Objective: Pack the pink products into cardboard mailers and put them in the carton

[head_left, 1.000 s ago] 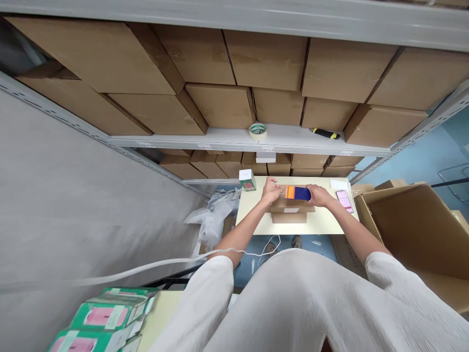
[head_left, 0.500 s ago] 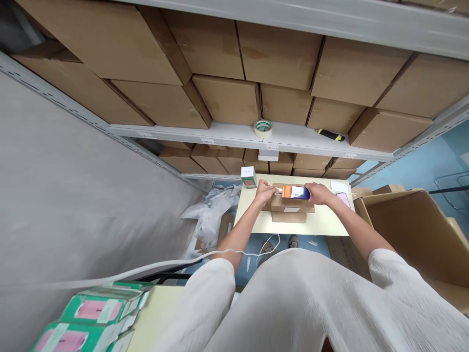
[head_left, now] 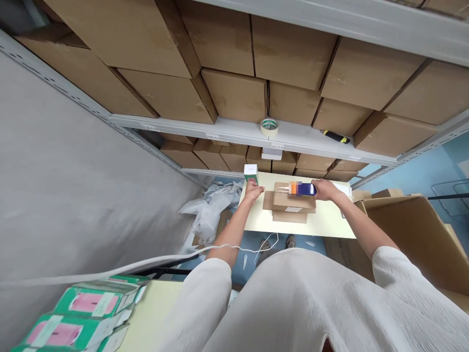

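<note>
My right hand (head_left: 325,189) is wrapped round the right end of a blue-and-orange object (head_left: 307,189) whose left part is pixelated, so its exact kind is hidden. It lies level over the top of a brown cardboard box (head_left: 282,201), and shiny whitish streaks run from its left end. Flaps stick out at the box's left and front, and a white label shows on it. My left hand (head_left: 252,192) is left of the box, apart from it, thumb and fingers parted. Directly behind that hand stands a small green-and-white box (head_left: 250,172); contact cannot be made out.
A roll of tape (head_left: 269,127) and a yellow-black cutter (head_left: 335,137) lie on the shelf edge (head_left: 234,129) ahead. A white cable (head_left: 154,264) crosses at left. A large open carton (head_left: 406,234) stands right, green-and-pink boxes (head_left: 88,305) lower left.
My left hand has let go of the left end of the blue-and-orange object and moved left to the small green box. My right hand, still holding the object, has shifted slightly right.
</note>
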Demonstrator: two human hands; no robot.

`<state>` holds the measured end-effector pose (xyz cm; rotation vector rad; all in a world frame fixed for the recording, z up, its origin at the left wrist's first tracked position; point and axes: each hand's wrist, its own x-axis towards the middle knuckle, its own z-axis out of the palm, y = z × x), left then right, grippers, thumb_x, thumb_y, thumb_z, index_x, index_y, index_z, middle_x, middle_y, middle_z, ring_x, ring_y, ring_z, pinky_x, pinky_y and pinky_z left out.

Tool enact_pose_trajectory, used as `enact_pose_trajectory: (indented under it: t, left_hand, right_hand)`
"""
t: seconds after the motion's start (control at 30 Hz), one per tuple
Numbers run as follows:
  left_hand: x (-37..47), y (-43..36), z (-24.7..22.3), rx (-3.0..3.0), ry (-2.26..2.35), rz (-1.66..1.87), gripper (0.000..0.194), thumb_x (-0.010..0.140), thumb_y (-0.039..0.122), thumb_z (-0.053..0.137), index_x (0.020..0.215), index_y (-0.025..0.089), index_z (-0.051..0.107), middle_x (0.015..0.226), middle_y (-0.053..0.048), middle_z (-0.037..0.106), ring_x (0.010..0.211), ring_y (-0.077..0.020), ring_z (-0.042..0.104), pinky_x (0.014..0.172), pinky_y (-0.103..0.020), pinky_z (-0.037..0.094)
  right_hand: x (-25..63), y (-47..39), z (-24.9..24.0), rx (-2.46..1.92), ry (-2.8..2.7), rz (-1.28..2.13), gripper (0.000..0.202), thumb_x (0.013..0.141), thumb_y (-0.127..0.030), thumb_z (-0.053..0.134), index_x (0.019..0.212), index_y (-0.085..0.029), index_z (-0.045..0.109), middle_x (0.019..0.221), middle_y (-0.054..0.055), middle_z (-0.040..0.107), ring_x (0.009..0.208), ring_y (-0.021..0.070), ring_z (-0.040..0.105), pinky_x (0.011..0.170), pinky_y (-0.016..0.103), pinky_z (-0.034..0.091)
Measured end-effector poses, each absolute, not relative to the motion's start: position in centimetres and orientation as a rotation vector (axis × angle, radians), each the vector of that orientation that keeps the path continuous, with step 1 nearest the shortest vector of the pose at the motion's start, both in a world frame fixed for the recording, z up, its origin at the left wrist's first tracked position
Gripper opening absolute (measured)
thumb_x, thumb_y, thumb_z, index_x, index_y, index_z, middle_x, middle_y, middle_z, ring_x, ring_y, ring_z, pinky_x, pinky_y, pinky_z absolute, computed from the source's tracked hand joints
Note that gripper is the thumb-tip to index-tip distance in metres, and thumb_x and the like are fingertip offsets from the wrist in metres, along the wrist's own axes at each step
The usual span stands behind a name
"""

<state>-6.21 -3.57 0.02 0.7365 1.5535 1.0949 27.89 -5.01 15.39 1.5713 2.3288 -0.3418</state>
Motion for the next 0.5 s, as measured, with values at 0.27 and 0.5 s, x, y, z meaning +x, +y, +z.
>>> enact_pose_trajectory:
  t: [0.27, 0.5]
  left_hand:
    - [-6.4, -3.2, -1.4, 0.694, 1.495, 1.046, 0.062, 0.058, 0.007, 0.085, 0.092, 0.028, 0.037, 0.076, 0.007, 0.063, 0.075, -0.016, 0.067, 0.08, -0.03, 0.052]
    - [-6.1, -4.6, -3.4, 0.646, 1.507, 1.04, 0.057, 0.061, 0.005, 0.081, 0.094, 0.027, 0.04, 0.075, 0.007, 0.065, 0.076, -0.0152, 0.067, 0.086, -0.031, 0.051]
  right_hand:
    - [28.1, -4.7, 15.1, 1.571, 2.314, -0.339, 0.036, 0.084, -0.033, 0.083, 0.115, -0.022, 0.067, 0.112, 0.015, 0.078, 0.105, 0.0335, 0.072, 0.081, 0.036, 0.048]
    - [27.3, -4.7, 15.0, 1.502, 2.29, -0.28, 0.035, 0.085, -0.028, 0.078, 0.117, -0.02, 0.065, 0.119, 0.017, 0.077, 0.11, 0.0343, 0.07, 0.083, 0.037, 0.048]
